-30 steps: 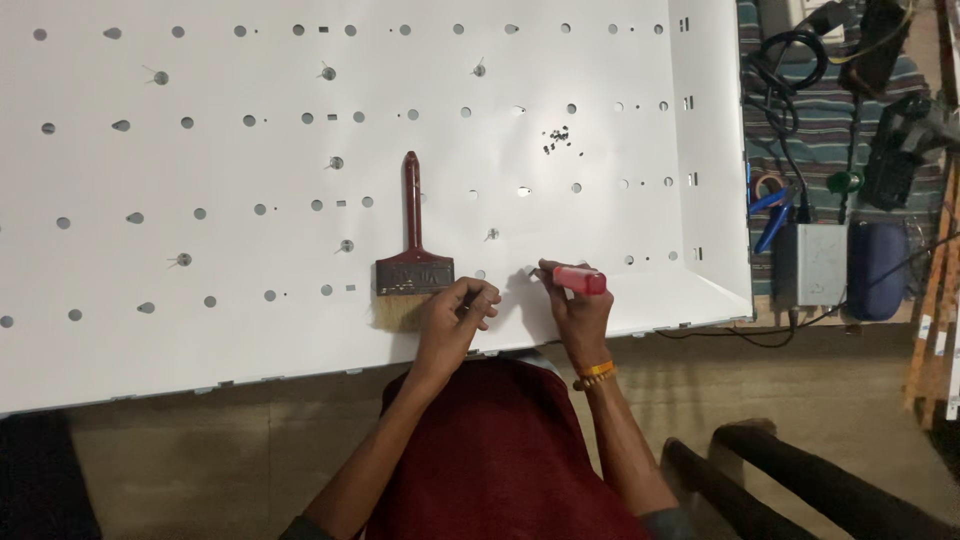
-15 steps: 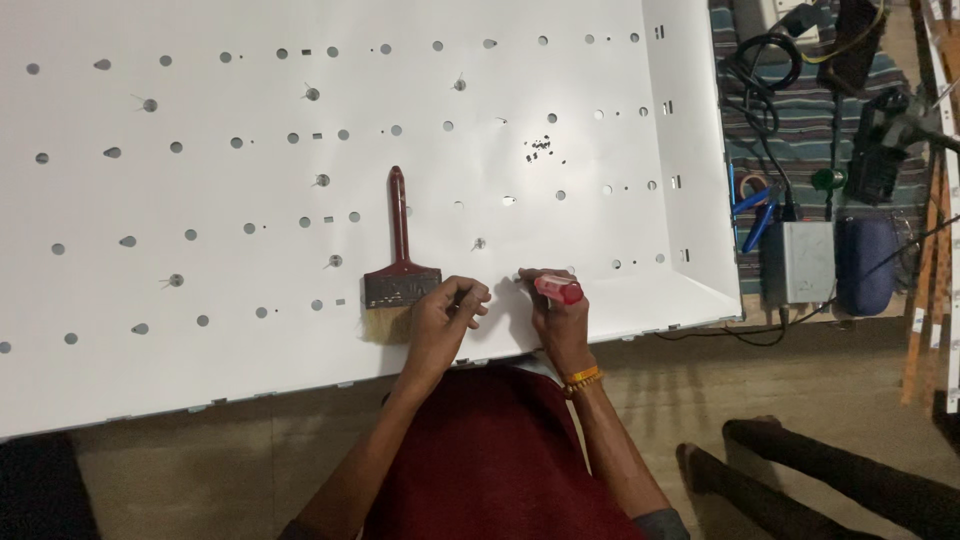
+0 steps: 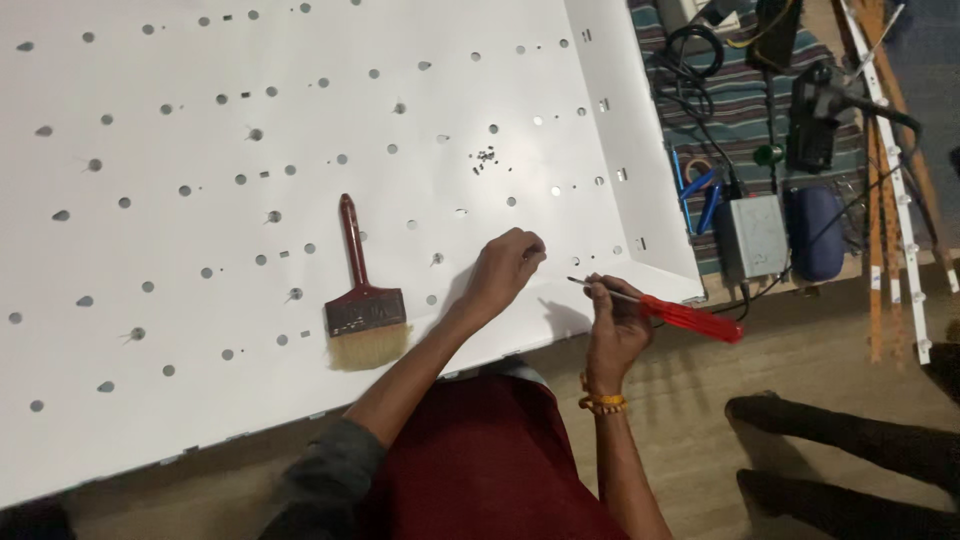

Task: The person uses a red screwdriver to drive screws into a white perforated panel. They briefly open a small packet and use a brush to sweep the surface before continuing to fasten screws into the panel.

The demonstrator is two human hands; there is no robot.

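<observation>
Red-handled screwdriver (image 3: pixel 668 310) (near-level), tip pointing left

My left hand (image 3: pixel 503 270) reaches forward, forearm stretched out, wrist slightly bent, fingers (image 3: pixel 530 250) curled with the tips pinched together. My right hand (image 3: pixel 612 318) sits nearer my body, elbow bent, fingers wrapped closed in a grip, a beaded band at the wrist.

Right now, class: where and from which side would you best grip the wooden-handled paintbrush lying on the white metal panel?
Probably the dark red wooden-handled paintbrush by its long narrow handle, coming from above: it lies flat on the white metal panel, handle pointing away, bristles toward the person.
</observation>
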